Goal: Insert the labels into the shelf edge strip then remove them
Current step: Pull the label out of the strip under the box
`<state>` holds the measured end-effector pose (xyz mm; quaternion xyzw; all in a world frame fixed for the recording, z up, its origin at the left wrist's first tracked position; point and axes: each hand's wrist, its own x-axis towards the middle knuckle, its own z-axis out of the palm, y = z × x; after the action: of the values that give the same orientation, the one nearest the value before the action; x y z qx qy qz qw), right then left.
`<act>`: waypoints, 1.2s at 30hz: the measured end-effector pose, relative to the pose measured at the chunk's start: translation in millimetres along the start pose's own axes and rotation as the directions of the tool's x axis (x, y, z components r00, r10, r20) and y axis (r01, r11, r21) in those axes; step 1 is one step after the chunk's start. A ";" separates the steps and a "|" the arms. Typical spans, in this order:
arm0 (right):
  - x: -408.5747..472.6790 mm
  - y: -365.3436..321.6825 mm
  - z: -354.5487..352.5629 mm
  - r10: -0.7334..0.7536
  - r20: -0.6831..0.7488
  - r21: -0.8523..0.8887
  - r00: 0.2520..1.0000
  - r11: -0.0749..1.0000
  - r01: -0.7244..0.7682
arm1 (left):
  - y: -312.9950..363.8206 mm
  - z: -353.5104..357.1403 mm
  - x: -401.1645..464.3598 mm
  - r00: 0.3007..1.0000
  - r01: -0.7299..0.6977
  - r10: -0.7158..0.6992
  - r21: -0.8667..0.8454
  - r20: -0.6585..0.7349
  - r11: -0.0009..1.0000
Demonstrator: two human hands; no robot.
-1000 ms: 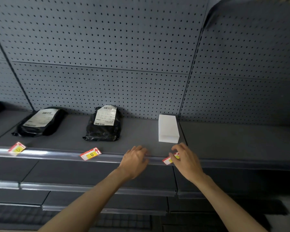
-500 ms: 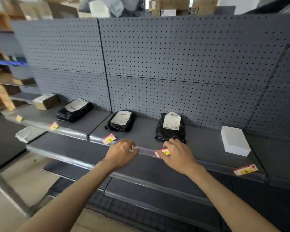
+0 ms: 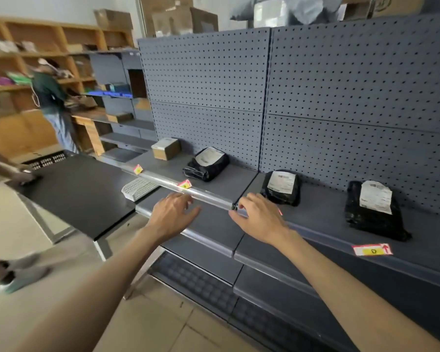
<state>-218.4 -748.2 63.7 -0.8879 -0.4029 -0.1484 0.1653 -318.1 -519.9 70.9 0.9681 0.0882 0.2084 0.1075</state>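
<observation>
A clear shelf edge strip [image 3: 208, 197] runs along the front of the grey shelf [image 3: 323, 214]. Red-and-yellow labels sit in it: one at the far left [image 3: 137, 169], a second label [image 3: 184, 184] just beyond my left hand, and a third label [image 3: 372, 249] at the right. A red sliver of another label [image 3: 280, 212] shows behind my right hand. My left hand [image 3: 173, 214] hovers at the strip with fingers spread, holding nothing. My right hand [image 3: 259, 217] has thumb and forefinger at the joint between two strip sections, nothing visible in them.
Three black parcel bags [image 3: 206, 162] [image 3: 281, 186] [image 3: 374, 209] and a cardboard box [image 3: 166, 148] lie on the shelf before the pegboard [image 3: 341, 85]. A white basket [image 3: 137, 188] sits on the lower shelf beside a black table [image 3: 79, 191]. Another person [image 3: 54, 102] stands at the far left.
Both hands and my view have moved left along the shelf, past two labels. The white box is out of view; the table and wooden shelving have come into view.
</observation>
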 end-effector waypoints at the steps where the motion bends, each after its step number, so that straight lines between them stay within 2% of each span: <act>1: 14.1 -10.5 9.1 -0.015 -0.003 -0.005 1.000 1.000 0.015 | -16.7 -3.0 2.4 1.000 0.006 -0.006 0.010 -0.009 1.000; 10: 150.1 -94.8 105.1 -0.067 -0.032 0.012 0.997 0.998 0.067 | -174.4 -7.6 49.1 1.000 0.015 -0.015 0.058 -0.002 0.998; 19: 263.1 -161.2 183.1 -0.037 0.000 0.013 0.999 0.999 0.037 | -321.5 -26.0 116.3 1.000 0.015 -0.017 0.113 0.016 0.993; 23: 304.4 -180.3 208.8 -0.013 0.010 -0.002 1.000 1.000 0.013 | -376.6 -21.6 146.2 0.999 0.027 -0.031 0.080 0.044 0.996; 28: 357.2 -205.4 249.0 0.036 0.042 -0.037 0.998 0.999 -0.035 | -449.0 -3.8 188.7 0.997 -0.035 0.033 0.033 0.068 0.999; 36: 434.1 -232.4 314.9 0.220 0.060 -0.138 0.974 0.968 -0.211 | -550.1 44.6 281.8 0.959 -0.210 0.216 -0.052 0.185 0.976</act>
<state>-80.9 -184.6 -7.5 -0.9403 -0.2993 -0.1222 0.1067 -115.6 62.1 4.9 0.9856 -0.0304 0.1270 0.1079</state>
